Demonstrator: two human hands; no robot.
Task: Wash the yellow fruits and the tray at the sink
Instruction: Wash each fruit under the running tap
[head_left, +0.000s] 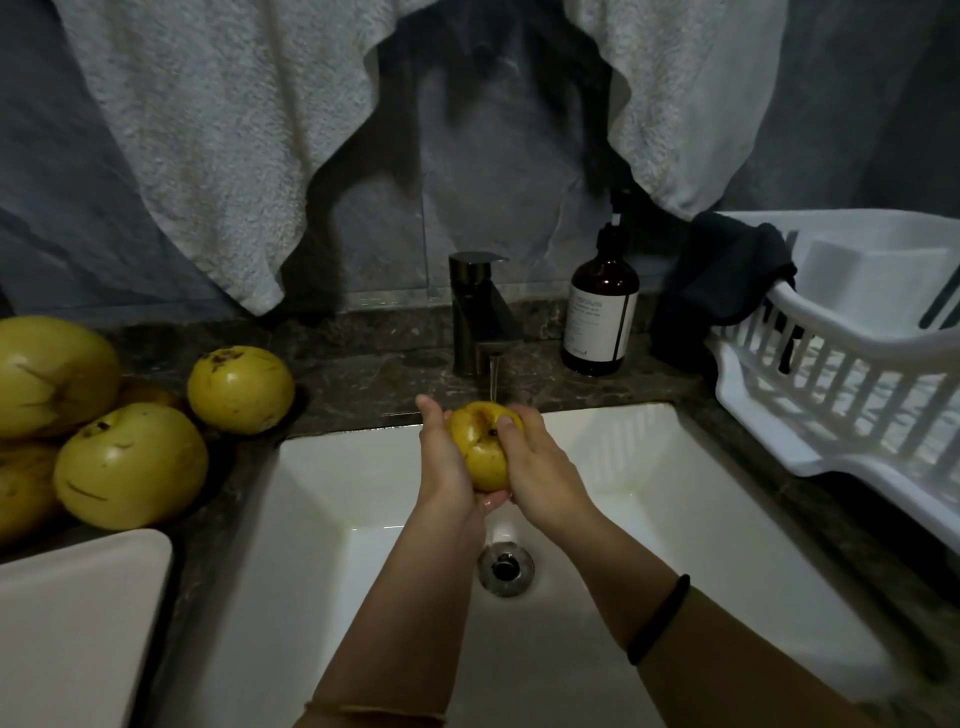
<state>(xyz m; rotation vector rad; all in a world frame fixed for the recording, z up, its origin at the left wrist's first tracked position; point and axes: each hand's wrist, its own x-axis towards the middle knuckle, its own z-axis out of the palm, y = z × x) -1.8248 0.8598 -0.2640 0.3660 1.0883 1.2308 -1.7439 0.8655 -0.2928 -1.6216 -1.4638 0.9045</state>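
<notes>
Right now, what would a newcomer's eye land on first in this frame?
The left hand and right hand hold a yellow fruit under the running faucet, above the white sink at centre. Other yellow fruits lie heaped on the dark counter at left, and a white dish rack stands at right.

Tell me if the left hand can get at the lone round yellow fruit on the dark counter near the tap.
Probably yes: the lone yellow fruit lies uncovered nearby, but the left hand first must release the held yellow fruit.
</notes>
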